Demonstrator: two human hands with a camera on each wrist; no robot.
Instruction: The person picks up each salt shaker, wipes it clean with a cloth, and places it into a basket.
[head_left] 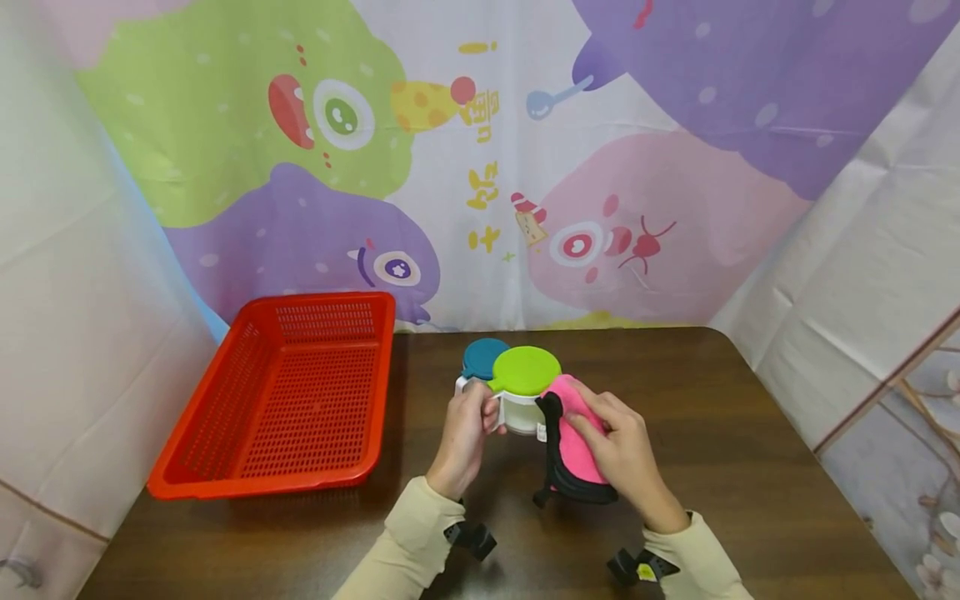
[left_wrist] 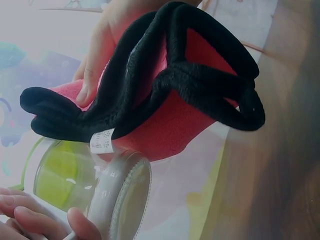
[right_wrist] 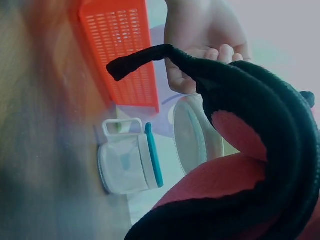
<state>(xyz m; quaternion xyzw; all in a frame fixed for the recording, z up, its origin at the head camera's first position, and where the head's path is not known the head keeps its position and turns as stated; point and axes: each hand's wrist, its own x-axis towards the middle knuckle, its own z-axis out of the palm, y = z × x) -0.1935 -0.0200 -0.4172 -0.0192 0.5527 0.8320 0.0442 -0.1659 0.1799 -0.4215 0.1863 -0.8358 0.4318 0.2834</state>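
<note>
The left hand is curled round the handle of a green-lidded clear jar, held above the table; the right hand pinches a black-trimmed pink cloth beside it. Wiping seems in hand, calling next for a steady handle grip while the cloth works round the jar.

I am at a dark wood-grain table inside a small fabric-walled booth: a cartoon-monster backdrop hangs just behind it, with creased pale side sheets at left and right. Whether a home, shop or office lies beyond them, I cannot tell.
</note>
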